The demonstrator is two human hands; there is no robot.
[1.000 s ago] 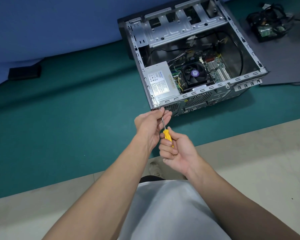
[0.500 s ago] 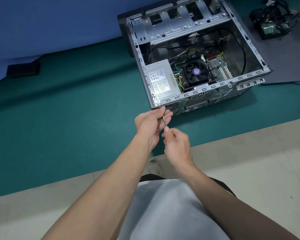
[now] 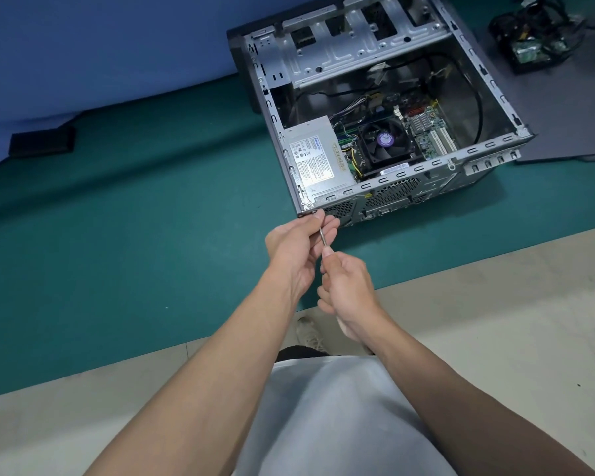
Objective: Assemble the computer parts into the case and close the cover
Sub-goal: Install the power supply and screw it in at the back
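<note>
An open grey computer case [image 3: 488,146] lies on its side on the green mat, its inside facing up. Inside are a silver power supply [image 3: 318,159], a black CPU fan [image 3: 385,140] and the motherboard. My left hand [image 3: 298,243] is at the case's near left corner and pinches the metal shaft of a screwdriver [image 3: 322,237] near its tip. My right hand [image 3: 347,290] grips the screwdriver's handle just below; the handle is hidden inside the fist. The tip sits at the rear panel by the power supply corner.
A dark flat panel [image 3: 571,108] lies right of the case, with a black part and tangled cables [image 3: 533,39] on it. A black bar [image 3: 42,140] rests at far left by the blue backdrop. The mat's front edge meets a beige floor, where a white shoe [image 3: 308,333] shows.
My right hand has turned over on the handle, so the yellow grip that showed a second ago is now covered. Both hands stay at the case corner.
</note>
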